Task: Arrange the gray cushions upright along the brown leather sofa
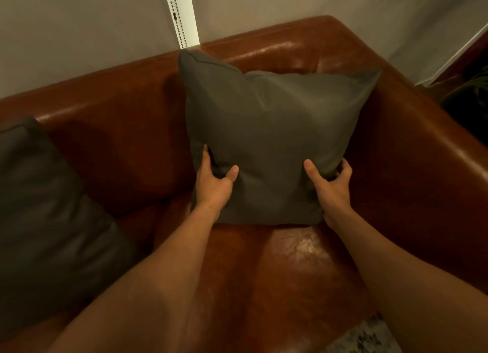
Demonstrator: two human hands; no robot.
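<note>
A gray cushion (272, 131) stands upright on the seat of the brown leather sofa (290, 268), leaning against the backrest near the right armrest. My left hand (215, 179) grips its lower left edge, thumb on the front face. My right hand (331, 183) grips its lower right edge the same way. A second gray cushion (50, 218) lies tilted on the seat at the left, partly cut off by the frame edge.
The sofa's right armrest (422, 152) curves round close beside the held cushion. Behind the backrest hang pale blinds with a beaded chain (178, 17). A speckled rug (367, 337) shows at the bottom right, and a dark plant (472, 94) sits at the far right.
</note>
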